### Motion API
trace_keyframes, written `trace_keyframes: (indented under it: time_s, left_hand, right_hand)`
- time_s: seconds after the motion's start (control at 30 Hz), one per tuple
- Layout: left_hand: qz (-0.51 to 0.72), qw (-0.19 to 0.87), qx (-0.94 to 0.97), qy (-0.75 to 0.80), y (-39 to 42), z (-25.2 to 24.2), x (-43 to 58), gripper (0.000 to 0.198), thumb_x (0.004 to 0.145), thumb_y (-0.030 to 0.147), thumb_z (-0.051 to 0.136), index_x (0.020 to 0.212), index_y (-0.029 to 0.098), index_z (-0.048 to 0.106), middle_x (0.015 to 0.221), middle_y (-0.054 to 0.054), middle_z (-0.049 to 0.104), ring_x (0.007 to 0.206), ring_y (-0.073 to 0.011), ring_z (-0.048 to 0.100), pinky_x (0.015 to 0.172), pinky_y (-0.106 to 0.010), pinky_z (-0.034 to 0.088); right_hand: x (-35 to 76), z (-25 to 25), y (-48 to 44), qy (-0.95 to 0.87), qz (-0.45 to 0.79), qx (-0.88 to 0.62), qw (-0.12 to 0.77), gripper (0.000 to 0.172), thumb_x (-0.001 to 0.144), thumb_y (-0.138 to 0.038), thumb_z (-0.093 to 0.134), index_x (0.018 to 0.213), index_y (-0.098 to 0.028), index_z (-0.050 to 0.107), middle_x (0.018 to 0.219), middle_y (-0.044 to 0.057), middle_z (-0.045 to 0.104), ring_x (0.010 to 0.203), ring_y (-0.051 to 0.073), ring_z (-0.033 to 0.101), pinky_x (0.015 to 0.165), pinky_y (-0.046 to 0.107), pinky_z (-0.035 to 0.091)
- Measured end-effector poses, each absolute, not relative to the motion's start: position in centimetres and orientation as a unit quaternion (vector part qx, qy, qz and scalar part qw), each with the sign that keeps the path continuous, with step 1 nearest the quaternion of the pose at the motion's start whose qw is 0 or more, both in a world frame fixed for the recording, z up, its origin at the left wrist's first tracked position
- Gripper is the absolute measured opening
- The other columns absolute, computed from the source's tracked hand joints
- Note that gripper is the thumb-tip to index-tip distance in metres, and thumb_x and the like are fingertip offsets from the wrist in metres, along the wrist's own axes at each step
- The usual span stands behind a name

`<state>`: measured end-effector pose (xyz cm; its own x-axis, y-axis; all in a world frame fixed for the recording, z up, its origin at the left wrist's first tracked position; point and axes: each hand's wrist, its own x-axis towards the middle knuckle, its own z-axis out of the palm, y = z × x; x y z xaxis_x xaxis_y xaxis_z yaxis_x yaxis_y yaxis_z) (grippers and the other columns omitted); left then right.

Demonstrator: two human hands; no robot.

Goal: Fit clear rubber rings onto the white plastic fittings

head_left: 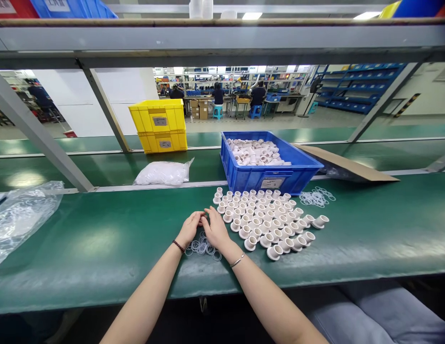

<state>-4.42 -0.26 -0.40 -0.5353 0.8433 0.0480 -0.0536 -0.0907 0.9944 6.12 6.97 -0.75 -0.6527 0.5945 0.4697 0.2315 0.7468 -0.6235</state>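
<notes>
Over the green bench, my left hand (189, 227) and my right hand (215, 226) meet at the fingertips. Both have bent, closed fingers, and whatever lies between them is hidden. Just below and partly behind my wrists is a loose pile of thin, translucent rings (204, 246). Right beside my right hand stand rows of short white flanged tubes (256, 222), mostly upright with their openings facing up. A few at the near right edge tilt slightly.
Behind the tubes stands a blue bin (270, 174) with white fittings. More rings (317, 197) lie right of it, near a cardboard sheet (347, 163). A white plastic bag (164, 173), stacked yellow bins (159, 125) and a clear bag (25, 220) are leftward. A shelf beam (222, 38) crosses overhead.
</notes>
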Motion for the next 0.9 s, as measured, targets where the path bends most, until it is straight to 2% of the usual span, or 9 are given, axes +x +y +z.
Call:
trace_keyframes:
  time_s: [0.17,0.43,0.9]
  left_hand:
    - [0.621,0.322,0.395,0.596,-0.2,-1.0,-4.8,0.037,0.083,0.05,0.051,0.092,0.015,0.06,0.092,-0.006,0.063,0.089,-0.0176,0.056,0.088,-0.029,0.042]
    - [0.599,0.302,0.406,0.621,-0.2,-1.1,-4.9,0.034,0.084,0.048,0.047,0.085,0.016,0.056,0.083,-0.003,0.059,0.081,-0.0155,0.054,0.079,-0.027,0.043]
    - [0.598,0.293,0.41,0.623,-0.1,-1.4,-5.1,0.031,0.081,0.046,0.05,0.083,0.016,0.056,0.082,-0.002,0.058,0.079,-0.0148,0.053,0.078,-0.027,0.043]
  right_hand:
    - [6.1,-0.6,7.0,-0.89,0.289,-0.202,0.29,0.035,0.093,-0.027,0.038,0.123,-0.012,0.047,0.116,0.014,0.058,0.107,0.024,0.053,0.097,0.045,0.038]
    - [6.1,-1.3,7.2,-0.887,0.306,-0.19,0.29,0.033,0.093,-0.027,0.037,0.122,-0.014,0.047,0.11,0.013,0.059,0.104,0.021,0.054,0.091,0.037,0.043]
    - [6.2,-1.3,7.3,-0.891,0.306,-0.174,0.287,0.033,0.092,-0.024,0.038,0.122,-0.012,0.046,0.113,0.014,0.058,0.106,0.022,0.054,0.093,0.039,0.043]
